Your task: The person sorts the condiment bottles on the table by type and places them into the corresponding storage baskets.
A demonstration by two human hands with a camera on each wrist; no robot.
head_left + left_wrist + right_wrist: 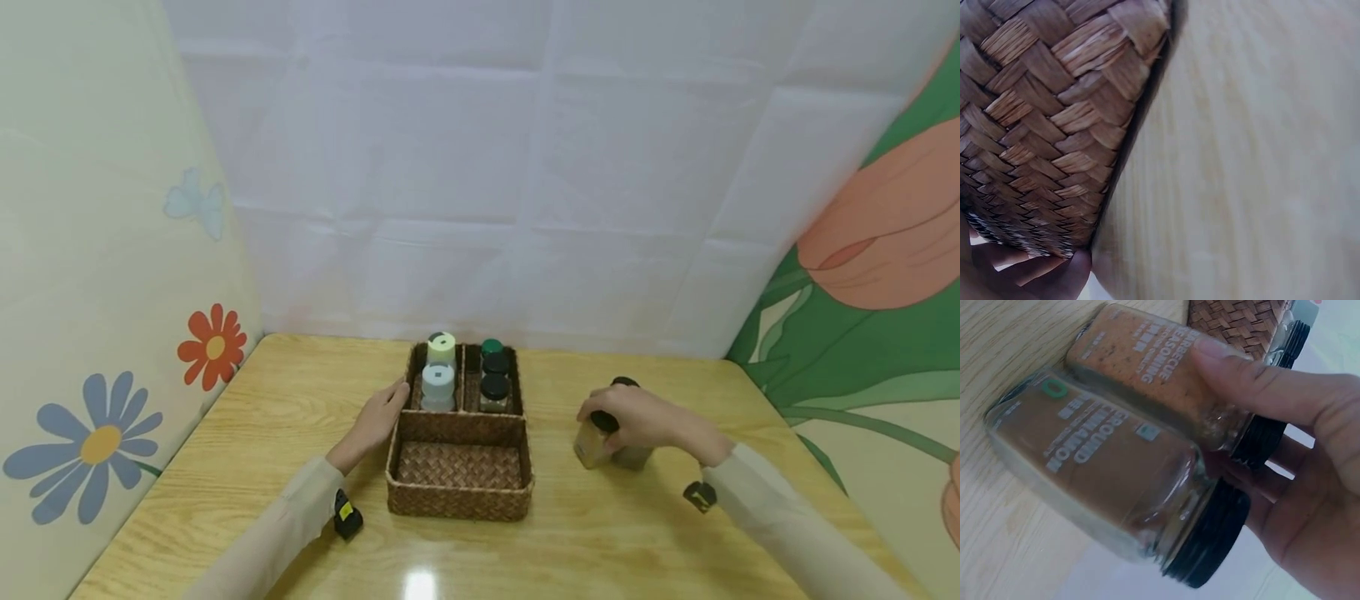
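My right hand (641, 419) grips a glass barbecue seasoning jar (1129, 356) with a black lid, its thumb across the label side. Close beside it stands a ground cinnamon jar (1094, 456), brown inside and also black-lidded. In the head view the seasoning jar (589, 443) leans slightly over the table, right of a brown woven basket (460, 502). Against the basket's outer left wall rests my left hand (375, 421), fingers mostly straight. The left wrist view shows its fingertips touching the weave (1054, 137) low on the wall.
The basket's back left compartment has two pale-capped bottles (438, 379). Its back right one contains black-lidded jars (495, 386) and a green-capped one (492, 346). The wide front compartment shows its woven floor. A white cloth (465, 167) hangs behind the wooden table (315, 375).
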